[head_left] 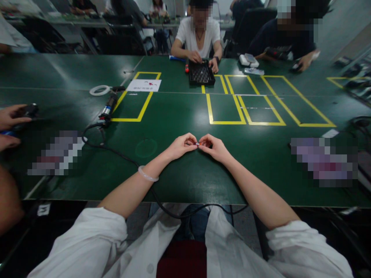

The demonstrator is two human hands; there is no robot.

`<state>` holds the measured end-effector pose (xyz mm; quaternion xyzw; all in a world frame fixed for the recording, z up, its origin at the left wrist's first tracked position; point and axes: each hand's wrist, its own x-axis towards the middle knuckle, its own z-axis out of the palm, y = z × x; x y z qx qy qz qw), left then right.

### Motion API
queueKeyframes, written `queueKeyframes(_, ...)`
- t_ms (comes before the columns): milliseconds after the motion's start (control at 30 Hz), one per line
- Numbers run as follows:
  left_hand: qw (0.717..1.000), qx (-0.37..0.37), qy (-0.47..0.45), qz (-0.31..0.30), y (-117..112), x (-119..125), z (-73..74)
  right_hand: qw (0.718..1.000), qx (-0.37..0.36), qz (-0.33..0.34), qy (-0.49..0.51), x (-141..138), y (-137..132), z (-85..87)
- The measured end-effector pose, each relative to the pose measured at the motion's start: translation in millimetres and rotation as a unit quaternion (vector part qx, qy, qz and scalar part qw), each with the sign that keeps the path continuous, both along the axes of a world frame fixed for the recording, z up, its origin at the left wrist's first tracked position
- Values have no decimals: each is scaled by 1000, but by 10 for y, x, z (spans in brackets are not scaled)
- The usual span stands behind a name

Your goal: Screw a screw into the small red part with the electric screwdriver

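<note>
My left hand (184,144) and my right hand (213,146) meet fingertip to fingertip above the green table (179,181). Both are closed in a pinch on one small part (198,144), which shows bits of orange and white between the fingers. Its kind is too small to make out, and the fingertips hide most of it. A pale bracelet (148,174) circles my left wrist. Under my left forearm runs a black cable (124,155), which hangs over the table's front edge.
Yellow tape outlines (227,122) mark the table ahead. An electric screwdriver (108,107), a white ring coil (99,90) and a paper sheet (144,85) lie left. Opposite, a person handles a black tray (202,73). Another person's hand (11,116) holds a dark object at far left.
</note>
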<state>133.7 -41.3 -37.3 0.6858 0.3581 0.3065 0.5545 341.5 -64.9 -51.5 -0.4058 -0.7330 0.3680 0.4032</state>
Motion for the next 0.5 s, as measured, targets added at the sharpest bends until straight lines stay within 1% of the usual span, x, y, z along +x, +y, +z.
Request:
queueKeyframes(233,1000,-14,-11,-6,1,-5,-13,1000,18,3,-1,-7,-2,30)
queueKeyframes(500,1000,-4,-6,-7,-10,-3,-5,1000,24,10,-9,-4,-4,11)
